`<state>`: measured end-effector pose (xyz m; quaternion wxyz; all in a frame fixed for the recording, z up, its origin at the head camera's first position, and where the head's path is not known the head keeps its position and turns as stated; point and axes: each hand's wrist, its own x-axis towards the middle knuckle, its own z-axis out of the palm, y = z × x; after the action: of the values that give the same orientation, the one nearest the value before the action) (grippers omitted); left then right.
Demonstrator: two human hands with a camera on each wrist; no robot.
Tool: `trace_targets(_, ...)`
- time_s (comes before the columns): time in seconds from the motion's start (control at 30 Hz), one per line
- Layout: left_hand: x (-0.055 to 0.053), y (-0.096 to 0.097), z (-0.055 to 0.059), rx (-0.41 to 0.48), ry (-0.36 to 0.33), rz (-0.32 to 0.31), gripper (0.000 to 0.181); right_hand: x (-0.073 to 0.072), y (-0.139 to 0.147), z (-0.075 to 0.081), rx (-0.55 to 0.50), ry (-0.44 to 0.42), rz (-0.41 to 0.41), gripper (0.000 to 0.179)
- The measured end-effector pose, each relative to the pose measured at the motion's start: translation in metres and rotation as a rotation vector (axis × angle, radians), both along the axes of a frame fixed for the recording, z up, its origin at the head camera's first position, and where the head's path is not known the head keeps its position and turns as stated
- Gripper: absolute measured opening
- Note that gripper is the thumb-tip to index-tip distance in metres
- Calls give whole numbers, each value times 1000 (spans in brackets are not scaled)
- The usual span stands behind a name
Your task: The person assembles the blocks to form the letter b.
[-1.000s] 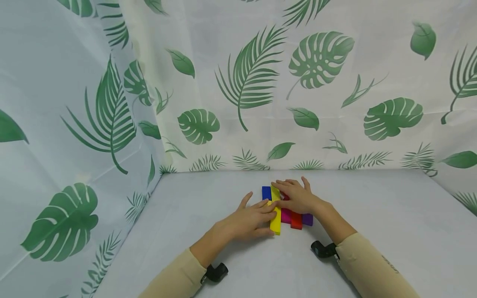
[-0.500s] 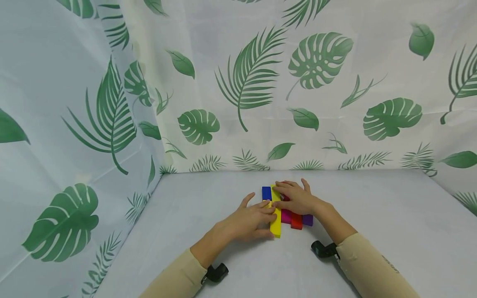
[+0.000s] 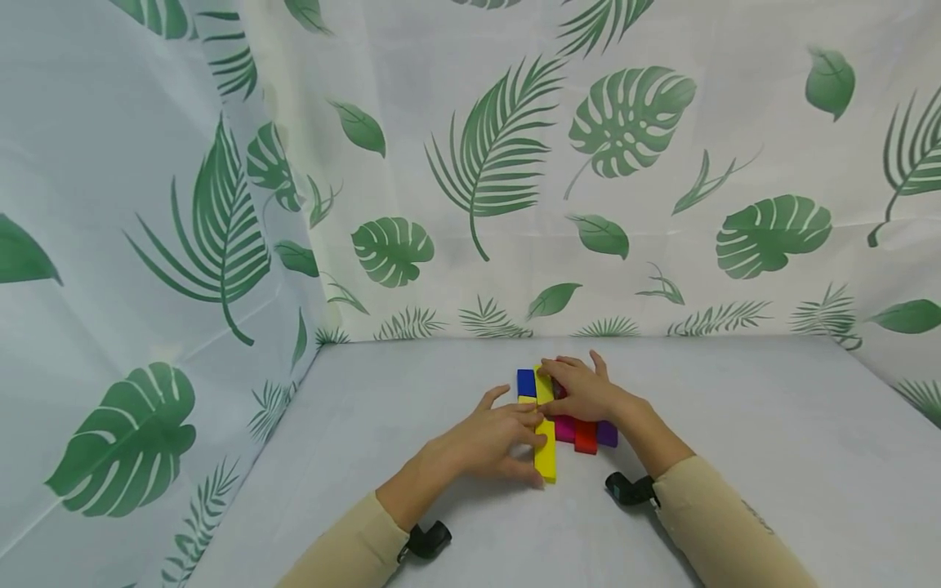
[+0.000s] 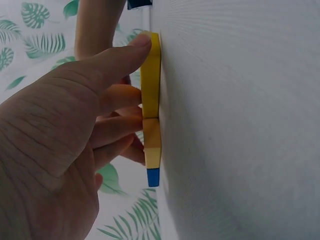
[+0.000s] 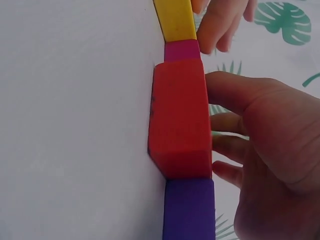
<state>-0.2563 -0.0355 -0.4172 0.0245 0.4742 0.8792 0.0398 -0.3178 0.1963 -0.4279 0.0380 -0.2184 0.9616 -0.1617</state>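
Note:
Several coloured blocks lie together on the white surface. My left hand (image 3: 488, 441) rests its fingers on the near yellow block (image 3: 546, 461), with the thumb at its near end; in the left wrist view the thumb and index finger touch this yellow block (image 4: 151, 82). Beside it sit an orange-yellow block (image 4: 152, 142) and a blue block (image 3: 525, 382). My right hand (image 3: 591, 396) spreads over the far yellow block (image 3: 542, 384), thumb and index fingertips touching it, its palm hiding part of the group. A magenta block (image 3: 564, 429), a red block (image 5: 181, 110) and a purple block (image 5: 189, 210) adjoin on the right.
Leaf-patterned white cloth (image 3: 500, 204) rises behind and to the left of the white tabletop (image 3: 735, 425). Black wrist devices (image 3: 429, 539) hang below both beige sleeves (image 3: 713, 514), close over the surface.
The near yellow block has slid toward the person, with the left thumb and fingers moving along with it. The right hand has shifted slightly to the left and stays over the blocks.

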Motion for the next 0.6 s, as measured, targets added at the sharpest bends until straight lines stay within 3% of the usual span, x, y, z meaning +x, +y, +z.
trace_targets(0.3,1,2,0,-10,2,6,59,-1,-3,4,-4,-22,-13,70)
trace_targets(0.6,0,1,0,5,-10,-24,59,-1,2,-1,-70,17,18,69)
